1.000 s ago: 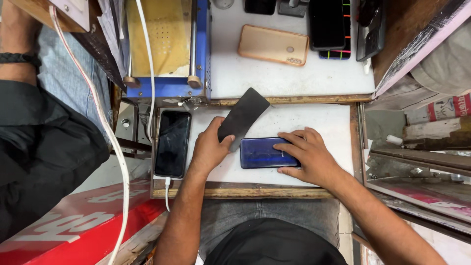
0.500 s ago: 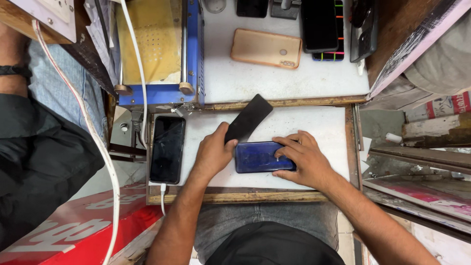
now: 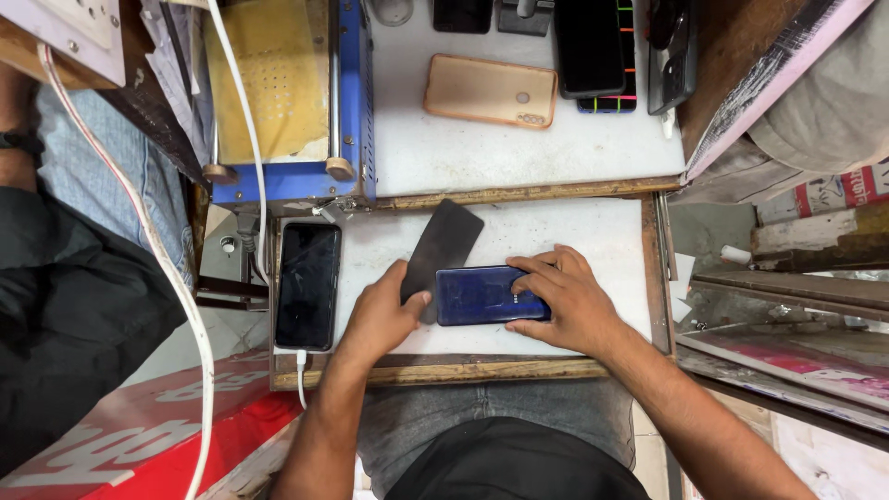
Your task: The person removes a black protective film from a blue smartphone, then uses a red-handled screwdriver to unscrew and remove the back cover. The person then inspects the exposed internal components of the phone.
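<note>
- Two hands on white board (image 3: 574,231): left hand (image 3: 380,319) pinching black panel (image 3: 443,245), now tilted steeper.
- right hand (image 3: 560,301) pressing blue phone (image 3: 486,296) flat, unmoved; grip unchanged.

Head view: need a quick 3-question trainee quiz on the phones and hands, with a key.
1. True or false: the right hand rests on the blue phone.
2. Which thing does the left hand grip? A) a black flat panel B) the tan phone case C) the white cable
3. Fill in: the black phone lying left of the left hand has a ____ cable plugged into its near end.

Key: 1 true. 2 A, the black panel. 3 white; the cable leaves the phone's bottom edge.
</note>
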A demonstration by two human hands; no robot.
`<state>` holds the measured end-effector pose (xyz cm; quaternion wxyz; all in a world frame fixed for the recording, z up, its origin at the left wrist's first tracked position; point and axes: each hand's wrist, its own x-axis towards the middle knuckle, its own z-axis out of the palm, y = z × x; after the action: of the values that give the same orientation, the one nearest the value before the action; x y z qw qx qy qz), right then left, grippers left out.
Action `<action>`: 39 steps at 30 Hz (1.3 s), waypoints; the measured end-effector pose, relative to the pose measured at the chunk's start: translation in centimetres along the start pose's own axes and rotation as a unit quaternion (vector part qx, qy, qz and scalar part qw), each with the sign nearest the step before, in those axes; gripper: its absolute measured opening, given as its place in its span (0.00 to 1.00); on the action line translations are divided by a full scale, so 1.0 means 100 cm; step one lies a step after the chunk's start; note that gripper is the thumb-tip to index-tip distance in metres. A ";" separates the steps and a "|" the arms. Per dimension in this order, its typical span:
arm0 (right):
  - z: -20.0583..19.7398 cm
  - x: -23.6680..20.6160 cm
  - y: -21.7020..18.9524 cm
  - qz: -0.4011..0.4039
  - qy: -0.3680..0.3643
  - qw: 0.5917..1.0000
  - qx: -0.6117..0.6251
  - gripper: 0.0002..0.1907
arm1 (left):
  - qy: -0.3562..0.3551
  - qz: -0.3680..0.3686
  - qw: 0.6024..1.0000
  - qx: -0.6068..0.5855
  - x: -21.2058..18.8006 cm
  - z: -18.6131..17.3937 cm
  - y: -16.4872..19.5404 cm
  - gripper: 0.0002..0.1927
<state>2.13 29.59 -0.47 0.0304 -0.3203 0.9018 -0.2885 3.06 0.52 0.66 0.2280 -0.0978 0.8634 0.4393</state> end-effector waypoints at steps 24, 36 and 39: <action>0.001 0.044 -0.050 0.024 0.288 0.956 0.052 0.50 | 0.339 0.387 0.854 -0.078 -0.033 0.020 0.097 0.10; -0.036 0.036 -0.051 0.074 0.223 0.954 0.189 0.09 | 0.336 0.446 0.825 -0.087 -0.033 0.028 0.060 0.11; -0.043 0.034 -0.056 0.094 0.227 0.947 0.209 0.06 | 0.278 0.410 0.861 -0.119 -0.043 0.022 0.054 0.11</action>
<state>1.52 26.18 6.60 -0.0819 -0.1462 0.8305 -0.5312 5.49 5.33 5.41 -0.2353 0.1206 0.7944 0.5468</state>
